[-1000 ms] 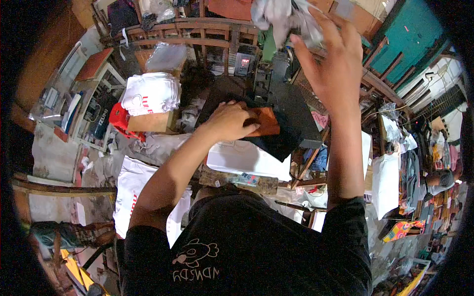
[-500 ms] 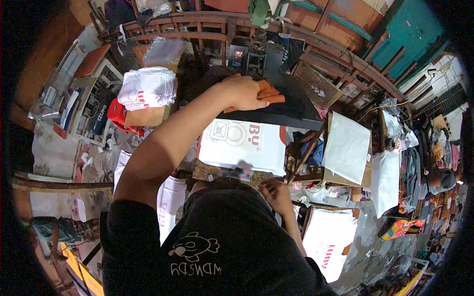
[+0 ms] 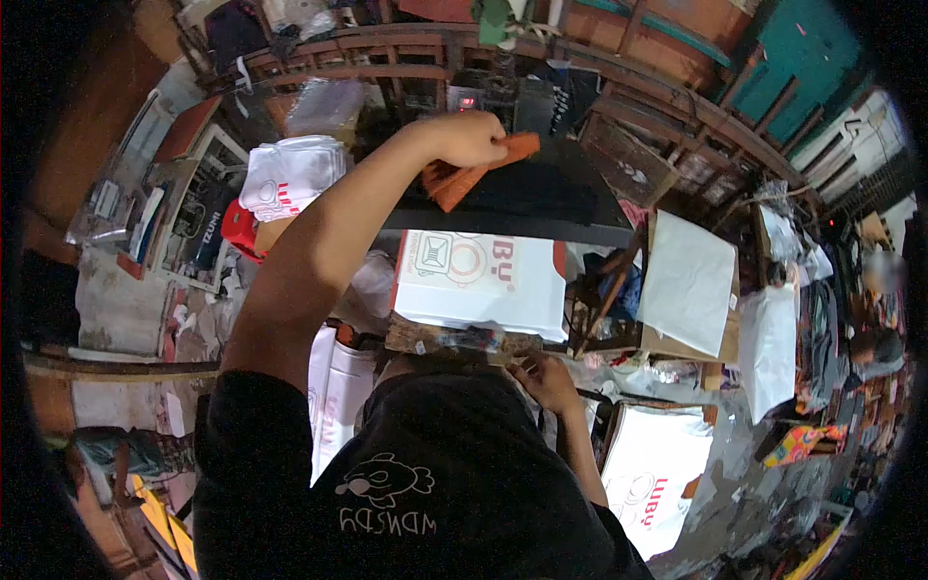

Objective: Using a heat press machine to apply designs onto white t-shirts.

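My left hand point(image 3: 469, 138) is closed on an orange cloth point(image 3: 464, 182), gripping it by a bunched edge. Part of the cloth hangs loosely over the wide black press plate point(image 3: 551, 188). Below the plate's front edge, a white printed bag point(image 3: 483, 280) with red side edges lies flat on a worn wooden board point(image 3: 411, 336). Close to my body, by the board's right front corner, is my right hand point(image 3: 553, 382) with its fingers curled. Whether those fingers hold anything is hidden.
White printed bags are stacked at left point(image 3: 290, 174) and at lower right point(image 3: 652, 474). A plain white sheet point(image 3: 688, 280) lies on a stand to the right. Behind the plate is a control box with a lit red display point(image 3: 467, 102). A wooden railing point(image 3: 387, 53) curves along the back.
My left hand has lifted back and slightly left, and the cloth that was pressed flat under it now hangs from its fingers. My right hand stays by the board, its fingers more curled.
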Motion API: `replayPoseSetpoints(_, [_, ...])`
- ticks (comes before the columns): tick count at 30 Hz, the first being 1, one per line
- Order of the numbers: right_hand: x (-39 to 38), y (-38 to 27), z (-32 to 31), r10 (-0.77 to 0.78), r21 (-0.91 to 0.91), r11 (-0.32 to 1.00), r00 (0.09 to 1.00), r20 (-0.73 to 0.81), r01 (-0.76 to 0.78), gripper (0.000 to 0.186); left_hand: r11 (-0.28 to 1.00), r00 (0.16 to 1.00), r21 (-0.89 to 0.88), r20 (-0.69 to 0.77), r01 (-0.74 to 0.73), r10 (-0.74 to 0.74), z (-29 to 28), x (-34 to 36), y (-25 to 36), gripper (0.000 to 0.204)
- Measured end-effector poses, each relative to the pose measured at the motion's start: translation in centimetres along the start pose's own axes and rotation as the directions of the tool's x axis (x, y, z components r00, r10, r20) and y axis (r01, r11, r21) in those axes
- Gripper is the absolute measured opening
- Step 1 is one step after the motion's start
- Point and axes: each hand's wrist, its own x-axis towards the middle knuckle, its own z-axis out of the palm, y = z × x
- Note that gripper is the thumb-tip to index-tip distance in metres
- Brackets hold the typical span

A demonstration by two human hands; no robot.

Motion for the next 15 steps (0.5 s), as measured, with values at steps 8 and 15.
replayPoseSetpoints(8, [3.0, -8.8, -1.5, -0.273, 0.774, 0.631, 0.921, 0.279, -0.048, 0.053, 0.14, 0.856, -0.902, -0.431, -0.408, -0.286, -2.2, -14.6, -4.1, 0.036])
replayPoseSetpoints(15, [5.4, -16.8, 4.9, -0.589, 0.966, 0.027, 0.777, 0.222, -0.256, 0.123, -0.257, 0.812, -0.946, -0.009, -0.195, -0.583, 17.8, -29.2, -1.1, 0.047])
